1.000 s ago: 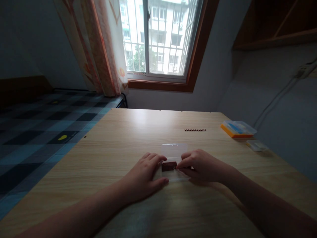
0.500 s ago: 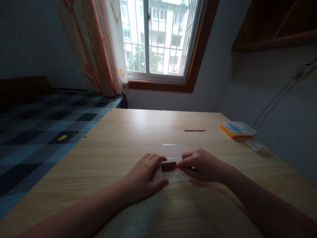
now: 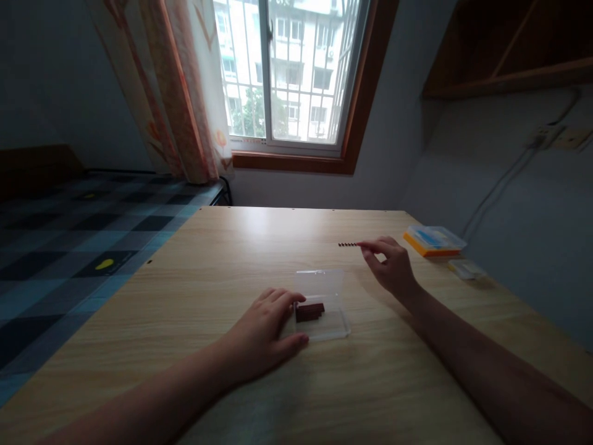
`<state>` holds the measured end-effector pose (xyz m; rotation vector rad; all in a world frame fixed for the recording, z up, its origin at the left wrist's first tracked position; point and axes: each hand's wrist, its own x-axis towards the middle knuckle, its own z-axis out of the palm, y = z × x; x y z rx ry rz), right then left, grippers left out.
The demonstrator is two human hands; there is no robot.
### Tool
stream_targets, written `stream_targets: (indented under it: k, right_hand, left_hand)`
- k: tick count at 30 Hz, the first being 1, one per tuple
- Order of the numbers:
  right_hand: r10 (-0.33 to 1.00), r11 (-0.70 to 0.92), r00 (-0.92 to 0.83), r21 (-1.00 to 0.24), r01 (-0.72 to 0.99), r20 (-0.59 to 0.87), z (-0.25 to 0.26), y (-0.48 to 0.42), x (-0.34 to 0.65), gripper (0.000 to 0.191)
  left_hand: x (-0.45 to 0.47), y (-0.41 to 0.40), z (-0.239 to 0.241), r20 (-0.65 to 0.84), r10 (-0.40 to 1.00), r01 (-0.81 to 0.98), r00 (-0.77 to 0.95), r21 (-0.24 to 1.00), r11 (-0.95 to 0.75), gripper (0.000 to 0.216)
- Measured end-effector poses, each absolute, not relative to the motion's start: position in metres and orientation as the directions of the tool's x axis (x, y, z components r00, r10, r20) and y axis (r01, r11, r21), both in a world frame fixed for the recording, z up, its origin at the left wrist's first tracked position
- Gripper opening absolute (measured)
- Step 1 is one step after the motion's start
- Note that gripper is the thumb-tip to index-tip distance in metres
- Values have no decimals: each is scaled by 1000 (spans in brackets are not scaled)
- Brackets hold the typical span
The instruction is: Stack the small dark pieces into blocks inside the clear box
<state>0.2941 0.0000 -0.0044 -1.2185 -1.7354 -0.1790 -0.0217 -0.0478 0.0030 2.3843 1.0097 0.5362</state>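
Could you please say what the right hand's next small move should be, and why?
The right hand should probably pinch gently, without sliding sideways, at the row of small dark-brown pieces: its fingertips are at the row's visible right end, and the pieces sit close together, so a nudge could shift several. Whether it already holds one is unclear.

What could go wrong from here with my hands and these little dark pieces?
The right hand is right at the row of small pieces, so a slight nudge might knock some out of line.

The left hand is at the edge of the open clear box; a bump there could jostle the dark pieces inside.
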Motion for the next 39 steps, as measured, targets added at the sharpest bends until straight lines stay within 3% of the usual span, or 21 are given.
stream_targets:
  k: [5,16,20,32,39]
  right_hand:
    - [688,318,202,-540,779,697,-29,28,311,30]
    - [608,218,388,-616,757,692,-45,50,340,52]
    - [634,144,420,-633,761,649,-52,59,350,56]
    - [857,87,98,-331,940,506,-56,57,318,55]
    - [896,185,-93,-174,967,434,-43,60,301,44]
  left_hand:
    - [-23,-47,1,175,747,558,642,560,-612,44]
    - [-24,-45,2,187,750,568,634,545,-616,44]
    - [-26,-44,-1,185,750,570,635,544,-616,45]
    - [-23,-44,0,175,756,567,631,560,-604,43]
    - [-24,-44,-2,176,761,571,625,562,-599,44]
